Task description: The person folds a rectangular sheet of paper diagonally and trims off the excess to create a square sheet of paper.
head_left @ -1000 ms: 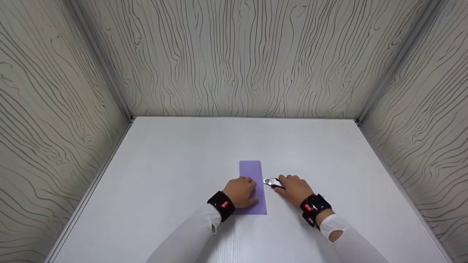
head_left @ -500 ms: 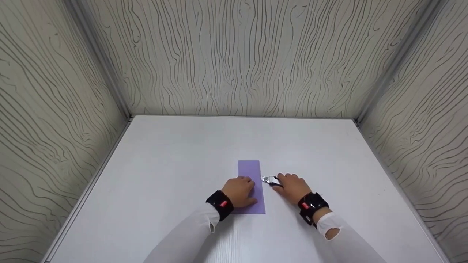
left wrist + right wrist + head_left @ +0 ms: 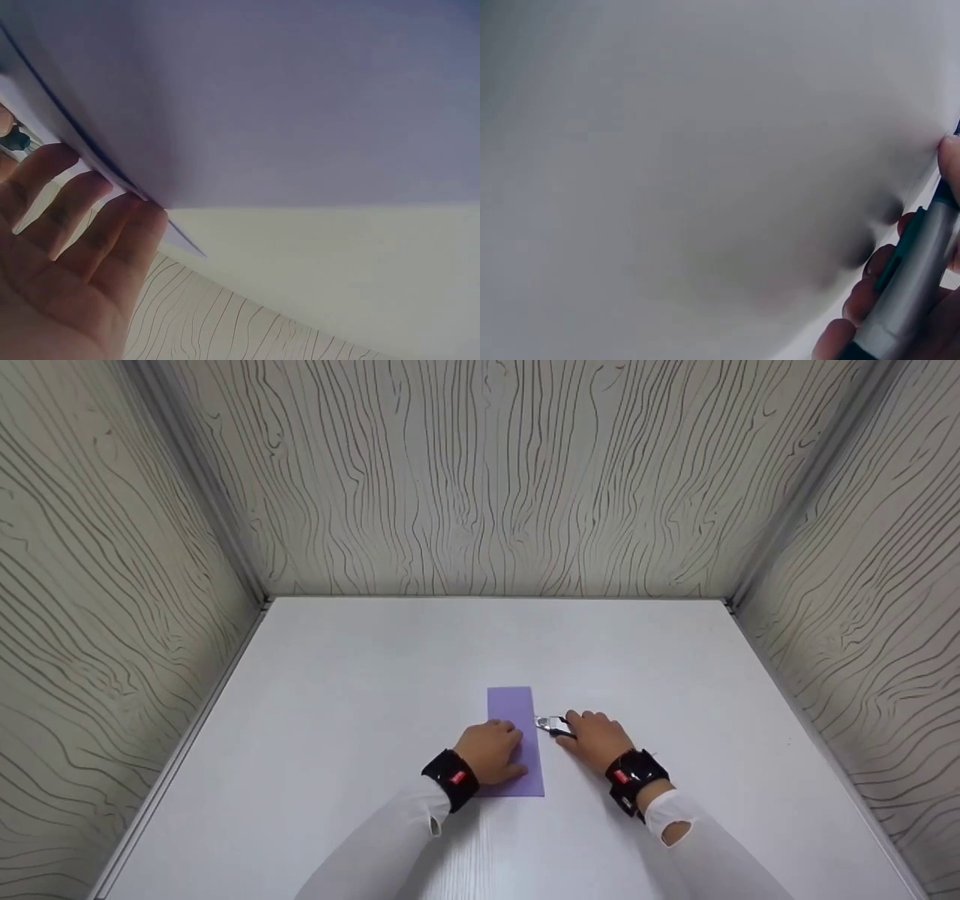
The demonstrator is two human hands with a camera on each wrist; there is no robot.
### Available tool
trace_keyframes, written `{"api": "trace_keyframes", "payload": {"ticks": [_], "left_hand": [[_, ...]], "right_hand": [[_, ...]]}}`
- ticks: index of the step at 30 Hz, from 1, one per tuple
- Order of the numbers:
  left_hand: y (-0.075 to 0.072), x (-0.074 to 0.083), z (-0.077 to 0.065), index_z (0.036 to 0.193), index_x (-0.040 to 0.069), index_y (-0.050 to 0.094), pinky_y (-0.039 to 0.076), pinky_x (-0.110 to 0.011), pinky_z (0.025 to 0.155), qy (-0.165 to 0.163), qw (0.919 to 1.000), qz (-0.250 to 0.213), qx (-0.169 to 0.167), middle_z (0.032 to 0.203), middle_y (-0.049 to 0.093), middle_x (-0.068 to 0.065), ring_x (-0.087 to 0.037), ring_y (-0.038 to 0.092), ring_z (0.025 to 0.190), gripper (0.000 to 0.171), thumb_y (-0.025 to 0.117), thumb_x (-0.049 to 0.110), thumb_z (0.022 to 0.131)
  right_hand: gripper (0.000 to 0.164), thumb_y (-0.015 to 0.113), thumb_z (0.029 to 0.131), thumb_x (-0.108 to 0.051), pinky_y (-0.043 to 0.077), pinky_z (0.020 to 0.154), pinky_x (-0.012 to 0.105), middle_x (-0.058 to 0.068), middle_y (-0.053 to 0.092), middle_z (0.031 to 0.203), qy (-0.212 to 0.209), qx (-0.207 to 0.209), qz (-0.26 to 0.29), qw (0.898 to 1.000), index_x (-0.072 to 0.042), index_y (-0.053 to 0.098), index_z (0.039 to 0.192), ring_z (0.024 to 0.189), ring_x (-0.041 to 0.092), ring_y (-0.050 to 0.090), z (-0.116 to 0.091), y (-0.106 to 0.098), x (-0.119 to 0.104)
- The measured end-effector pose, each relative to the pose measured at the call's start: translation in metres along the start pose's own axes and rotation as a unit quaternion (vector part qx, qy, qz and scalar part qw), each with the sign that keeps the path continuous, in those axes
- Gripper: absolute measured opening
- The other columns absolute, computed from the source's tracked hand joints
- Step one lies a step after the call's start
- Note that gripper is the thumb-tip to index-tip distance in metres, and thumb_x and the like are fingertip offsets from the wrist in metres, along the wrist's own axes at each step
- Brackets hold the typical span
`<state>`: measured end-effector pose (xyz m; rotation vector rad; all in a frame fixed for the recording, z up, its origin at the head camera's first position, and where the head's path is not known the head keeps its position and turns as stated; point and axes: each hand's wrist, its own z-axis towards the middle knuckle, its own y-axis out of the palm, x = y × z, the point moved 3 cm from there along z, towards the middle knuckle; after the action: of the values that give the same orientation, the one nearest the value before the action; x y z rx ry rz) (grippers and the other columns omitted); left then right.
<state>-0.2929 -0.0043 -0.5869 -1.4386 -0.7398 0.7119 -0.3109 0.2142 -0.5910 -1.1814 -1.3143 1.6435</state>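
Observation:
A narrow purple sheet of paper (image 3: 511, 703) lies on the white table, its long side running away from me. My left hand (image 3: 487, 751) rests on it with loosely bent fingers; in the left wrist view the fingertips touch the paper's edge. Along the sheet's right edge, my right hand (image 3: 598, 740) grips a small plier-like tool (image 3: 545, 723) with a silver metal head and dark handles. Its head meets or nearly meets the paper edge. In the right wrist view the fingers curl round a grey handle (image 3: 909, 289) with a teal strip. The tool's exact kind is unclear.
The white tabletop (image 3: 360, 675) spreads around both hands. A wood-grain patterned back panel (image 3: 480, 480) rises behind it, with side panels at left and right. Black bands (image 3: 450, 780) circle both wrists.
My right hand and the tool have shifted slightly away from me along the paper's right edge. The left hand stays on the paper.

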Motion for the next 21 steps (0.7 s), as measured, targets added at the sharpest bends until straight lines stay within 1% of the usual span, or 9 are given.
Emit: {"api": "trace_keyframes", "payload": {"ticks": [7,13,18,21], "left_hand": [[-0.0028,0.0006,-0.0012,0.128,0.014,0.074,0.063,-0.035,0.101,0.001,1.0000,0.001,0.003,0.130,0.077,-0.003,-0.022,0.074,0.119,0.052,0.074,0.056,0.097],[-0.0037,0.0002,-0.0022,0.126,0.013,0.074,0.064,-0.037,0.097,-0.002,1.0000,-0.002,0.008,0.125,0.078,-0.004,-0.023,0.075,0.116,0.051,0.075,0.055,0.096],[-0.0022,0.0000,-0.0009,0.129,0.013,0.074,0.064,-0.038,0.100,-0.003,1.0000,-0.005,0.004,0.130,0.077,-0.005,-0.024,0.074,0.122,0.053,0.074,0.055,0.097],[-0.0012,-0.0003,0.0001,0.132,0.013,0.074,0.063,-0.038,0.101,-0.004,1.0000,-0.005,0.003,0.131,0.077,-0.005,-0.024,0.074,0.122,0.054,0.074,0.055,0.097]], "right_hand": [[0.032,0.075,0.101,-0.036,0.055,0.068,0.055,0.014,0.064,0.082,0.019,0.001,-0.005,1.000,-0.007,0.064,0.106,0.078,0.036,0.064,-0.0006,-0.0023,-0.0002],[0.035,0.073,0.103,-0.037,0.058,0.071,0.059,0.019,0.069,0.089,0.001,0.006,-0.010,1.000,-0.004,0.065,0.113,0.084,0.041,0.069,0.0041,0.0007,-0.0023],[0.035,0.073,0.103,-0.037,0.058,0.073,0.057,0.017,0.069,0.088,0.022,0.001,-0.009,1.000,-0.005,0.066,0.113,0.084,0.039,0.068,0.0044,0.0017,-0.0001],[0.035,0.073,0.103,-0.037,0.058,0.073,0.056,0.016,0.068,0.088,0.025,-0.001,-0.008,1.000,-0.004,0.066,0.113,0.083,0.037,0.067,0.0051,0.0009,-0.0012]]}}
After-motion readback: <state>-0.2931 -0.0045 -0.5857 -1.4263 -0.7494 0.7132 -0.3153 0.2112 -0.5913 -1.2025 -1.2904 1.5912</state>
